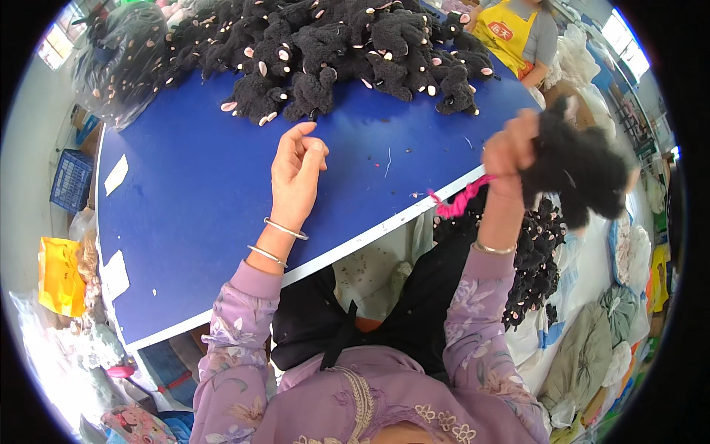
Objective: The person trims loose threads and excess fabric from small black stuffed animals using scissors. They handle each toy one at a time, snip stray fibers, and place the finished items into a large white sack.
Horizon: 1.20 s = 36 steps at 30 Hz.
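Observation:
My right hand (510,144), blurred by motion, is raised beyond the table's right edge and grips a black plush toy (580,170). A pink coiled cord (462,201) hangs beside that wrist; where its ends lead is hidden. Above the blue tabletop (222,185), my left hand (298,166) has its fingers loosely bent, the index finger and thumb apart, with nothing visible in it. Just past its fingertips lies the near side of a large pile of black plush toys (318,44) with pale pink ears and feet.
A clear plastic bag (122,63) of black plush toys stands at the far left. More small black toys (538,263) are heaped low on the right. A person in a yellow apron (504,33) is across the table. Tied sacks (584,362) fill the right side; a blue crate (72,180) is at left.

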Tool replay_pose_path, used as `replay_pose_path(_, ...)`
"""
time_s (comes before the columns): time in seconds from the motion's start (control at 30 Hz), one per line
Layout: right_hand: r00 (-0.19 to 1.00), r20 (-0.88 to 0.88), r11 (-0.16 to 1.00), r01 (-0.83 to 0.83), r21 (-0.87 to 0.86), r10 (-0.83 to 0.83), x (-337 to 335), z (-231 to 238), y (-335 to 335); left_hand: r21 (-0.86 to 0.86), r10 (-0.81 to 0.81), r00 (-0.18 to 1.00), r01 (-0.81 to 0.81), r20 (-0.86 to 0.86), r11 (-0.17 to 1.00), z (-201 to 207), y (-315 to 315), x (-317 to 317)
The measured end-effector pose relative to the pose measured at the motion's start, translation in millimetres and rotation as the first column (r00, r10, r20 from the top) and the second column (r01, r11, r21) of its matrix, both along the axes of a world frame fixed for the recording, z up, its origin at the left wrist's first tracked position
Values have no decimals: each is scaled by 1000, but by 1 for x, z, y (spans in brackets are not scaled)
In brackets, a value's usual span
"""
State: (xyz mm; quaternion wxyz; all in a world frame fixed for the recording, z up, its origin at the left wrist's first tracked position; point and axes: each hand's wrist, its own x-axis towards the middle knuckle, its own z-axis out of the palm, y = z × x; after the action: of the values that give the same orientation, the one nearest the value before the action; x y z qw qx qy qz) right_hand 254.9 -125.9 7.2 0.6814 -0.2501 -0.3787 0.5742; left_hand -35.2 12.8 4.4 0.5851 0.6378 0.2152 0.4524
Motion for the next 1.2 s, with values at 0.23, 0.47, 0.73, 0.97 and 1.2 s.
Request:
replay_pose_path(0.23, 442, 728, 741, 657, 135, -524, -67, 40, 26, -125, 39, 999, -40, -10, 991, -2, 3, -5)
replay_pose_path(0.47, 877, 442, 982, 161, 102, -190, 25, -21, 3, -135, 31, 1000, -31, 0, 990, 2, -2, 6)
replay_pose_path(0.73, 817, 353, 855, 512, -84, -455, -71, 40, 12, -119, -8, 998, 1, -57, 993, 2, 2, -2)
replay_pose_path(0.97, 466, 785, 798, 600, 60, -409, -96, 28, 27, -234, -171, 978, 141, -115, 962, 2, -6, 0)
replay_pose_path(1.2, 680, 519, 805, 592, 30, -519, -108, 28, 35, -247, -255, 958, 217, -133, 944, 5, -8, 0)
